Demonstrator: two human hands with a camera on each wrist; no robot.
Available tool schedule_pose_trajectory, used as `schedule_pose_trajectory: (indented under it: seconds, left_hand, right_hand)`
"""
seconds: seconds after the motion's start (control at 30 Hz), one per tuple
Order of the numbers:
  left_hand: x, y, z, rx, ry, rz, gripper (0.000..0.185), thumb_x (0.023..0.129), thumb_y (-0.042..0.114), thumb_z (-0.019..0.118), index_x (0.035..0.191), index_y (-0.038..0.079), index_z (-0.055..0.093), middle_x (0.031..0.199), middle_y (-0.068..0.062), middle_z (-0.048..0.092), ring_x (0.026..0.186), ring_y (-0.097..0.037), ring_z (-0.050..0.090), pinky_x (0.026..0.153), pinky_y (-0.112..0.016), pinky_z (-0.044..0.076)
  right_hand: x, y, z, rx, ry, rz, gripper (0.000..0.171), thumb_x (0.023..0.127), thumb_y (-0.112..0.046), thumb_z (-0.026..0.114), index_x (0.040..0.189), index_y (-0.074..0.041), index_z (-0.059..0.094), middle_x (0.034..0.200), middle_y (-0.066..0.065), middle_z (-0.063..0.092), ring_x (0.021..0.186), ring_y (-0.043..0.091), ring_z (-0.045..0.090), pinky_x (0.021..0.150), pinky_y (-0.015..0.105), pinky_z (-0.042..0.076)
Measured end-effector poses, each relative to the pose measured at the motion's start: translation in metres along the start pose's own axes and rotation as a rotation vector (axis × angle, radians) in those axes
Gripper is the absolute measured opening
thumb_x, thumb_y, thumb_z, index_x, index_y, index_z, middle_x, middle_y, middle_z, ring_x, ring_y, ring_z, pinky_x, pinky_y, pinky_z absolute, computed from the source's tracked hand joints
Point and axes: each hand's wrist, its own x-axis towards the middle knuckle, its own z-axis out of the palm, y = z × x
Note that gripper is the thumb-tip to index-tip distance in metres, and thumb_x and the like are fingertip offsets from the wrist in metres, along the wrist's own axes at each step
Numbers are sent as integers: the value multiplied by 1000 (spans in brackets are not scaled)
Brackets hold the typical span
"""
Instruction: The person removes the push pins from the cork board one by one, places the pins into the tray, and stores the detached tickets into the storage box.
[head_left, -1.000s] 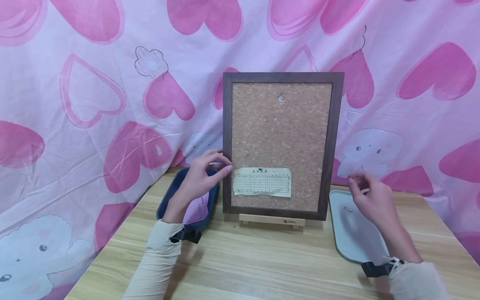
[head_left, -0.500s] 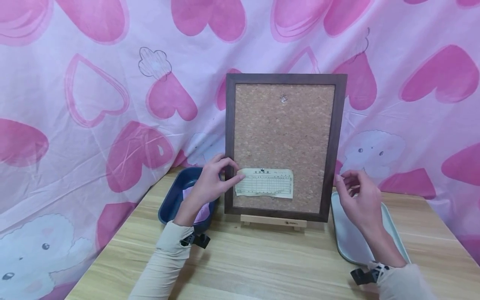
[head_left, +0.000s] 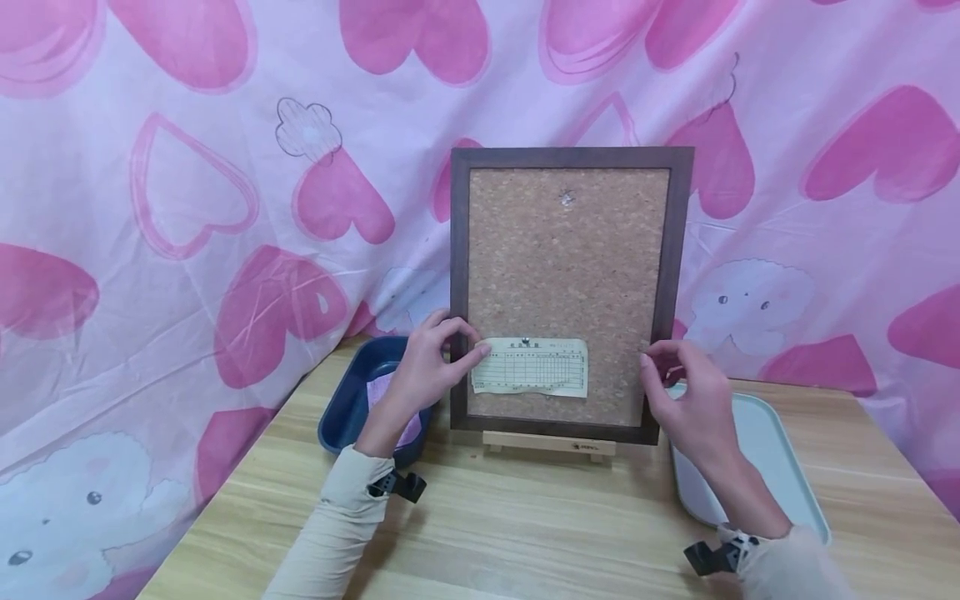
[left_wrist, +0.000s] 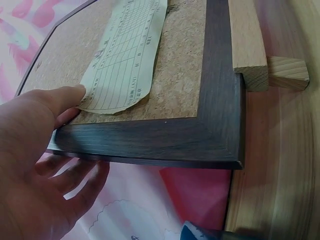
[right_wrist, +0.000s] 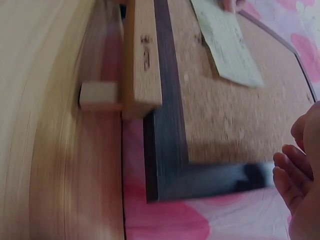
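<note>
Head view: a cork board [head_left: 567, 267] in a dark wooden frame stands upright at the centre of the frame on a small wooden stand [head_left: 550, 443], on a wooden table [head_left: 525, 525]. A pale paper slip [head_left: 529, 367] is pinned low on the cork. The left hand [head_left: 427, 367] grips the frame's left edge, its thumb pressing the slip's left end. The right hand [head_left: 686, 396] is at the frame's right edge, fingers curled; whether it grips the frame I cannot tell. A dark blue tray [head_left: 348, 408] lies at lower left of the board, a light tray [head_left: 780, 450] at lower right.

Left wrist view: the thumb lies on the slip [left_wrist: 122, 55], the fingers curl behind the frame [left_wrist: 150, 140].

Right wrist view: blurred; the right hand [right_wrist: 300, 175] at the right edge of the picture, fingers loosely bent, just beside the frame's corner [right_wrist: 210, 180].
</note>
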Motion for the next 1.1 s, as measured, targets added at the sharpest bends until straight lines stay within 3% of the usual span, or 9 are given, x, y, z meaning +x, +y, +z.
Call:
schedule_pose_trajectory:
  seconds: [0.17, 0.53, 0.73, 1.1]
  left_hand:
    - [-2, 0, 4, -2, 38, 20, 19, 96, 32, 85, 98, 16, 75, 106, -5, 65, 97, -21, 60, 80, -43, 61]
    - [-4, 4, 9, 6, 46, -20, 17, 98, 33, 82, 99, 18, 74, 105, -3, 63, 91, -20, 56, 72, -32, 50]
    - [-4, 5, 9, 5, 45, -27, 17, 97, 33, 83, 99, 18, 75, 106, -4, 63, 90, -20, 55, 70, -31, 48]
    - [-4, 5, 7, 23, 28, -34, 18, 98, 34, 82, 101, 18, 75, 109, -5, 63, 92, -21, 56, 73, -32, 50]
  right_hand:
    - [2, -12, 14, 28, -50, -61, 11, 95, -1, 76, 105, -4, 73, 86, 1, 70, 73, 4, 58, 66, 11, 49]
    - [4, -41, 52, 70, -112, -159, 13, 94, -2, 77, 106, -8, 75, 87, -1, 71, 74, 10, 62, 64, 17, 51]
    - [8, -53, 72, 42, -169, -144, 14, 99, -10, 77, 113, -11, 77, 92, -3, 71, 77, 9, 62, 64, 25, 54]
    - [24, -70, 96, -40, -164, -148, 19, 99, -17, 80, 115, -7, 76, 91, 2, 73, 75, 10, 64, 62, 27, 55]
